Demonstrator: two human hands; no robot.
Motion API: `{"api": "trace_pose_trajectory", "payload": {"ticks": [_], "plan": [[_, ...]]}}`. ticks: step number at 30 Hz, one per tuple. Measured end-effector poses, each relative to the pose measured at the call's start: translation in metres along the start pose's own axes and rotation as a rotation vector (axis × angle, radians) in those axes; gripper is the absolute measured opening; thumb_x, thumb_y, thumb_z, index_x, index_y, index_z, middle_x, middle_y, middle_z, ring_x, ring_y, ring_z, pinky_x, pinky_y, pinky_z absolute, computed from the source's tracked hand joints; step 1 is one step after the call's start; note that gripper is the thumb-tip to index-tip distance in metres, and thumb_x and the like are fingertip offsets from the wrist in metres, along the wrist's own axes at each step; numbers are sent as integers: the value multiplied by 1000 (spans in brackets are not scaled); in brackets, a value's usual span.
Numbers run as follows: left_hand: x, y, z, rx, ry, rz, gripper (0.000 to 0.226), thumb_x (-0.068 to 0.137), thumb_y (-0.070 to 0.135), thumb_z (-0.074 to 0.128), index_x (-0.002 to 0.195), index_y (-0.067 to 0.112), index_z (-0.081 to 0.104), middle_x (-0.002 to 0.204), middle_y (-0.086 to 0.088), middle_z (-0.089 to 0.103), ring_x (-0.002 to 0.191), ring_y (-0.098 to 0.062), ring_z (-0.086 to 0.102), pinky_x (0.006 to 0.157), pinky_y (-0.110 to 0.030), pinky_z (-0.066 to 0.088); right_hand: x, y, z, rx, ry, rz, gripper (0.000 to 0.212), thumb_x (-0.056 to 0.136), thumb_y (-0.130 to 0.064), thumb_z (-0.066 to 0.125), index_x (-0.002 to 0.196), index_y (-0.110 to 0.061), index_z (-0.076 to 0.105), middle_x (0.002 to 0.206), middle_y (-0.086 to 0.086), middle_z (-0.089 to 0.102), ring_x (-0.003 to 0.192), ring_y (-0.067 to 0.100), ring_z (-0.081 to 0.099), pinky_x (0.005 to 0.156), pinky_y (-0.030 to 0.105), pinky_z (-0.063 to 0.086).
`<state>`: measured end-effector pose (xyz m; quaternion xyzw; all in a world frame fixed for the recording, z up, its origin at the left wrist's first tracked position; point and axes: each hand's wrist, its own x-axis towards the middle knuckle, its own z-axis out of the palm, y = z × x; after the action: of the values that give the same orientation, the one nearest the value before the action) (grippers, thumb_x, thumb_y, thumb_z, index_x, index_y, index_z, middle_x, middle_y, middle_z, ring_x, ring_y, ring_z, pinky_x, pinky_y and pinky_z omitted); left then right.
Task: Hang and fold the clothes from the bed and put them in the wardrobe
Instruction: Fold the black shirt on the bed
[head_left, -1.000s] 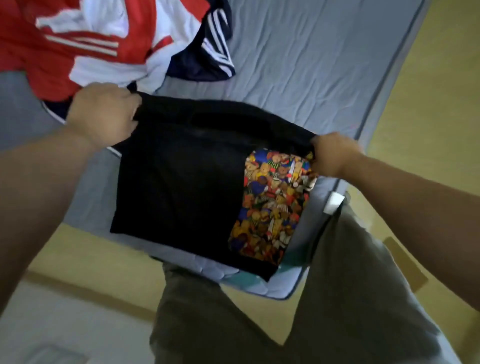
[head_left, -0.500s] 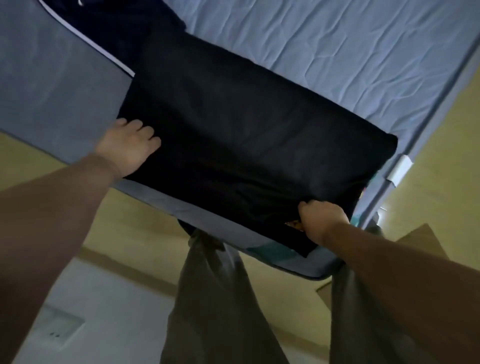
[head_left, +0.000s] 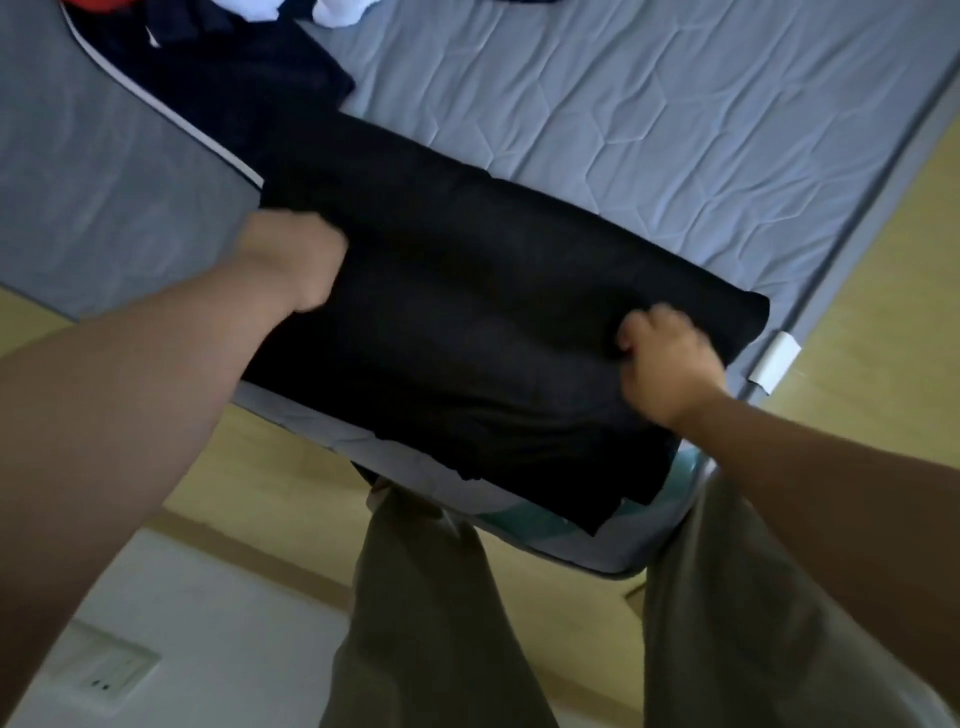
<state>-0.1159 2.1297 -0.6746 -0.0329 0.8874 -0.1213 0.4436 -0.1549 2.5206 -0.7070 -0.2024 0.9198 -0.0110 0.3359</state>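
A black garment (head_left: 467, 322) lies folded flat across the near corner of the bed (head_left: 649, 119), and its near edge hangs a little over the mattress side. My left hand (head_left: 293, 265) is at the garment's left edge, fingers curled into the fabric and partly hidden by it. My right hand (head_left: 667, 361) sits on the right part of the garment, fingers curled and pinching the cloth. More clothes lie at the far left of the bed: a dark navy piece (head_left: 234, 73) with white (head_left: 337, 10) and red cloth at the frame's top edge.
The mattress has a light grey-blue quilted cover and a darker grey side panel (head_left: 104, 171). A white tag (head_left: 774, 361) sticks out at the bed's right corner. My legs in olive trousers (head_left: 441, 623) stand against the bed on a yellowish floor. A wall socket (head_left: 104, 670) shows at the lower left.
My left hand went from lying flat on the garment's left edge to gripping it. My right hand moved from the near edge up onto the garment. The colourful print is out of sight.
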Motion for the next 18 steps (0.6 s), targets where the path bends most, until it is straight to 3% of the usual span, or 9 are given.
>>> {"api": "trace_pose_trajectory", "payload": {"ticks": [2, 4, 6, 9, 12, 15, 18], "plan": [[23, 4, -39, -44, 261, 12, 26, 82, 3, 61, 108, 7, 60, 108, -17, 60, 99, -36, 57, 69, -41, 46, 29, 14, -22, -40, 152, 101, 55, 74, -19, 68, 125, -14, 49, 124, 18, 46, 115, 41, 47, 97, 51, 40], [46, 11, -68, -31, 377, 40, 38, 80, 2, 67, 116, 5, 56, 117, -21, 54, 107, -39, 49, 82, -48, 44, 58, 29, -43, -19, 46, 247, 74, 73, -23, 72, 139, -19, 39, 137, 17, 40, 129, 40, 39, 105, 53, 32], [72, 15, -83, 3, 320, 63, 47, 80, 3, 69, 124, 4, 52, 123, -22, 52, 112, -40, 48, 93, -49, 40, 84, 43, -55, -9, -152, 318, 75, 76, -23, 71, 143, -22, 39, 139, 16, 46, 132, 38, 41, 105, 50, 33], [103, 16, -85, 25, 54, 79, 61, 86, 4, 63, 144, 15, 45, 133, -17, 54, 114, -36, 54, 97, -44, 41, 104, 57, -61, 119, -442, 288, 56, 71, -3, 69, 126, -9, 61, 115, 20, 64, 104, 37, 62, 84, 37, 52], [118, 15, -77, 13, -56, 44, 61, 89, 5, 61, 146, 20, 45, 139, -14, 53, 118, -36, 55, 101, -45, 42, 111, 60, -62, 110, -522, 270, 53, 67, 1, 68, 120, -6, 65, 106, 20, 65, 93, 36, 65, 77, 37, 57], [124, 16, -71, 123, -78, -30, 47, 91, 13, 58, 137, 21, 53, 135, -11, 56, 120, -33, 55, 107, -48, 38, 116, 62, -64, 11, -584, 233, 51, 67, 3, 68, 118, -4, 66, 104, 21, 67, 91, 35, 67, 66, 28, 52], [127, 10, -78, 189, -73, -75, 41, 93, 18, 54, 133, 23, 56, 130, -9, 58, 118, -31, 54, 108, -46, 34, 124, 68, -77, -93, -607, 201, 34, 71, 1, 65, 104, 5, 70, 94, 21, 69, 76, 30, 65, 58, 26, 49]]}}
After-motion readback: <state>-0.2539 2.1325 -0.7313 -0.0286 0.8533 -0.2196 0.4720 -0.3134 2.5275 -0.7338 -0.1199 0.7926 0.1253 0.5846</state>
